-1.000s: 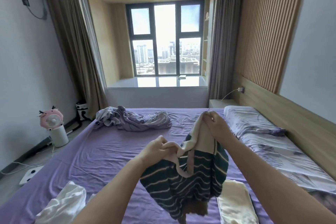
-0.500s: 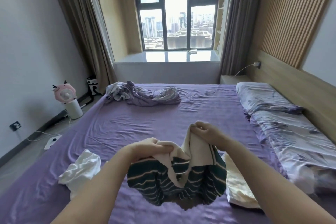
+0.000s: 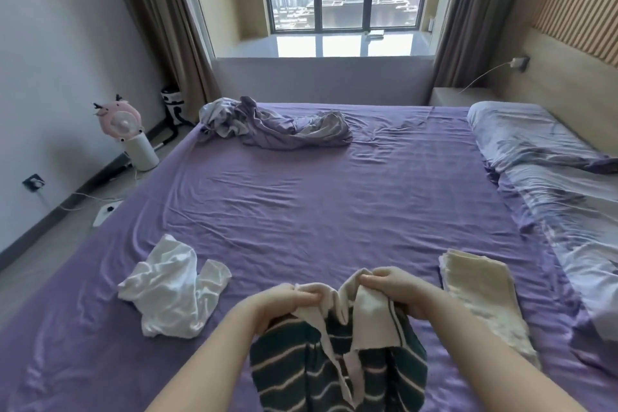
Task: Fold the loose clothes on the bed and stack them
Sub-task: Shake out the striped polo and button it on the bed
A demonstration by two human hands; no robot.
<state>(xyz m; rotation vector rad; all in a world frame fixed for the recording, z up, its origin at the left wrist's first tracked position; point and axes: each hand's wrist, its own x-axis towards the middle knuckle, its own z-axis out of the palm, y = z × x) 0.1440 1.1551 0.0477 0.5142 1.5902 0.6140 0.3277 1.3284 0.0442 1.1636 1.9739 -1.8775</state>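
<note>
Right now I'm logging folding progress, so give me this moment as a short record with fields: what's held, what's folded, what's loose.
held: striped garment, dark green with pale stripes, gripped at its cream edge by left hand and right hand
folded: cream cloth, lying flat right of the hands
loose: white garment, crumpled on the left
far end: purple-grey bundle, unfolded
surface: purple sheet
</note>
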